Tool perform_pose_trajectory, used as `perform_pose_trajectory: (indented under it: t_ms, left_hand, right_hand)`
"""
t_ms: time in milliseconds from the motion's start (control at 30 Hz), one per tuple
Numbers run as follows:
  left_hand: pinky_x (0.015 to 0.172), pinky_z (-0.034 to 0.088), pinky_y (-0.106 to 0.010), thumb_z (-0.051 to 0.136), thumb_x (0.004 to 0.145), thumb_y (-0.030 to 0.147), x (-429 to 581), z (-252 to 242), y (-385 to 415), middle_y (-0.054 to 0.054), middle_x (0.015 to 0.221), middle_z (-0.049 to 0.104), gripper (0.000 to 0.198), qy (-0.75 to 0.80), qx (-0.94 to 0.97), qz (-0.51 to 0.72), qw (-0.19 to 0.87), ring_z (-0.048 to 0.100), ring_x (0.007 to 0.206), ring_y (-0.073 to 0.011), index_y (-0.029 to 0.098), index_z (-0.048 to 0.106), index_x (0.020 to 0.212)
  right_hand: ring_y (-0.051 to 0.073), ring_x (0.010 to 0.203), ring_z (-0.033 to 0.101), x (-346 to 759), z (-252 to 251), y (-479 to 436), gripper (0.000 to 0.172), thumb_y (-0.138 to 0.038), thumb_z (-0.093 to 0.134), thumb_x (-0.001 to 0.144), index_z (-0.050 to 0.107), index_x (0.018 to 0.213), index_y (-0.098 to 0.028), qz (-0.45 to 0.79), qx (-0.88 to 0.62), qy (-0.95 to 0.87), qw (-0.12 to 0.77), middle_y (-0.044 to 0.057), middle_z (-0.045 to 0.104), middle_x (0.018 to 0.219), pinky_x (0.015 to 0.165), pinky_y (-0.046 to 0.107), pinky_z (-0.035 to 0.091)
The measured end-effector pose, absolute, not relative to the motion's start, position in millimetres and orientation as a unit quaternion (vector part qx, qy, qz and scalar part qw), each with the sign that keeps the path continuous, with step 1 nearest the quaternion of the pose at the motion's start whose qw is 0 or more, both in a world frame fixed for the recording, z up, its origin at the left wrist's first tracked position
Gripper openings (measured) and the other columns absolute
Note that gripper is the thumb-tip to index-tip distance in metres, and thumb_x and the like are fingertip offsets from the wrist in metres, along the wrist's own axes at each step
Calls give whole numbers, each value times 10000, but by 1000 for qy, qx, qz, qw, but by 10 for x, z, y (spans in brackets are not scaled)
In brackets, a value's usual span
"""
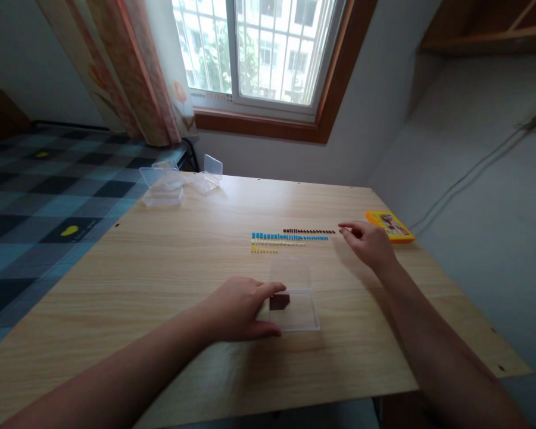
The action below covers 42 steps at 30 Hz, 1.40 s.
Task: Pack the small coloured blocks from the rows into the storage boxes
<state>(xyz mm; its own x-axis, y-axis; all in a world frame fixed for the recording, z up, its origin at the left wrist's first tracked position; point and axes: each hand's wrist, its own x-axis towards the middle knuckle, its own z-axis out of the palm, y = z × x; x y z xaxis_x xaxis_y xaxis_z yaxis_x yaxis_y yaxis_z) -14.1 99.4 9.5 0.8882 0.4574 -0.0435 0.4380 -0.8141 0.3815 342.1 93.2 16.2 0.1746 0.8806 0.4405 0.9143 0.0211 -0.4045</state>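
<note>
My left hand (pixel 236 308) grips the left side of an open clear plastic box (pixel 304 316), fingers on the far edge and thumb on the near one. A dark brown block of stacked small pieces (pixel 279 302) lies in that box. Farther right, my right hand (pixel 370 243) is pinched over the tabletop at a tiny dark brown piece (pixel 340 231). This is at the right end of a row of brown pieces (pixel 309 231). Nearer me run a blue row (pixel 290 237), a cream row (pixel 277 242) and a short yellow row (pixel 263 251).
More open clear boxes (pixel 163 196) stand at the table's far left corner. A yellow-orange package (pixel 390 226) lies by the right edge, beyond my right hand. The wooden table (pixel 161 268) borders a checked bed (pixel 71 196) on the left and a wall on the right.
</note>
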Motion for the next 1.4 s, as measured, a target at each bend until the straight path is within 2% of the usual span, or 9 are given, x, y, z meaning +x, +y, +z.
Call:
perform_pose_trajectory:
  t_ms: [100, 400, 600, 933, 1067, 1167, 1267, 1400]
  left_hand:
    - [778, 520, -373, 742, 830, 606, -135, 105, 994, -82, 1066, 779, 710, 238, 950, 18, 201, 744, 939, -320, 238, 558, 1408]
    - [814, 522, -374, 770, 819, 573, -125, 129, 991, -82, 1031, 775, 697, 241, 947, 21, 210, 741, 939, -313, 233, 575, 1396]
    - [794, 510, -358, 765, 826, 555, -123, 139, 992, -75, 1026, 773, 666, 240, 947, 20, 214, 739, 929, -305, 238, 579, 1381]
    - [806, 507, -368, 761, 831, 567, -132, 141, 995, -60, 983, 766, 674, 245, 943, 14, 224, 730, 925, -304, 248, 566, 1392]
    - [772, 506, -356, 739, 842, 581, -129, 150, 991, -51, 944, 765, 667, 245, 944, 12, 222, 733, 890, -294, 250, 563, 1394]
    - [759, 504, -340, 741, 831, 586, -121, 158, 980, -51, 951, 765, 670, 244, 946, 17, 214, 736, 883, -285, 252, 572, 1387]
    - [740, 506, -343, 748, 819, 592, -116, 149, 973, -65, 952, 767, 694, 245, 948, 23, 203, 737, 864, -292, 237, 574, 1389]
    - [720, 509, -352, 732, 822, 622, -121, 120, 974, -86, 974, 771, 716, 243, 950, 31, 195, 737, 853, -303, 222, 573, 1394]
  right_hand:
    - [222, 784, 700, 3645, -22, 1079, 333, -304, 579, 891, 815, 1083, -170, -7, -761, -593, 261, 110, 802, 961, 696, 305, 495]
    - [247, 964, 736, 3572, -234, 1192, 304, -340, 612, 916, 818, 1108, -226, 14, -771, -598, 220, 86, 803, 1064, 831, 301, 522]
    - [243, 872, 732, 3592, -163, 1129, 211, -330, 667, 883, 829, 958, -219, 33, -779, -594, 199, 78, 807, 950, 763, 296, 496]
    - [192, 737, 701, 3424, 115, 835, 153, -187, 651, 827, 798, 789, -197, 105, -758, -617, 181, 55, 777, 783, 664, 266, 454]
    - [148, 681, 646, 3135, 345, 506, 142, -264, 666, 890, 790, 856, -204, 193, -634, -708, 243, 25, 745, 778, 623, 244, 443]
    - [118, 653, 602, 2809, 396, 245, 124, -257, 667, 917, 778, 882, -215, 249, -479, -809, 232, -1, 694, 738, 610, 227, 421]
    - [110, 659, 598, 2521, 332, 111, 125, -203, 645, 920, 755, 861, -216, 227, -405, -860, 210, -1, 698, 772, 620, 238, 400]
    - [112, 621, 556, 2353, 216, 138, 154, -177, 628, 913, 714, 791, -215, 157, -398, -884, 191, -6, 692, 754, 587, 263, 339]
